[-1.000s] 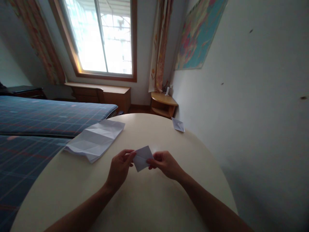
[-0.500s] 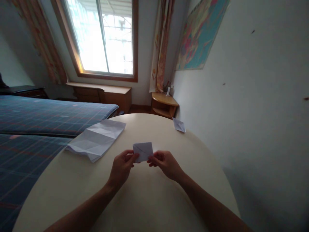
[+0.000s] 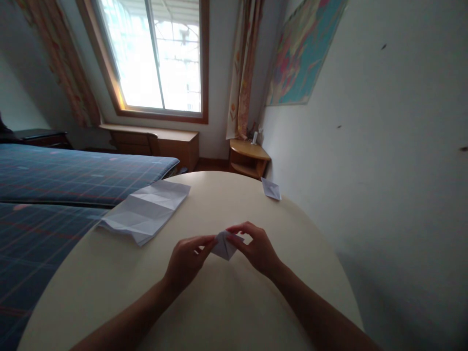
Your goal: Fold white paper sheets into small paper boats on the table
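Note:
Over the round cream table (image 3: 226,302) both my hands pinch a small folded white paper (image 3: 224,246). My left hand (image 3: 188,261) grips its left edge with thumb and fingertips closed. My right hand (image 3: 254,246) curls over the paper's top and right side, fingers closed on it. The paper is now a small pointed shape held just above the tabletop.
A stack of creased white sheets (image 3: 144,210) lies at the table's left edge. A small folded paper piece (image 3: 271,189) rests at the far right rim by the wall. A bed with a blue plaid cover (image 3: 54,185) stands to the left.
The paper was held up as a flat rectangle; both hands have lowered it and folded it into a smaller pointed shape. My right hand has shifted over its top.

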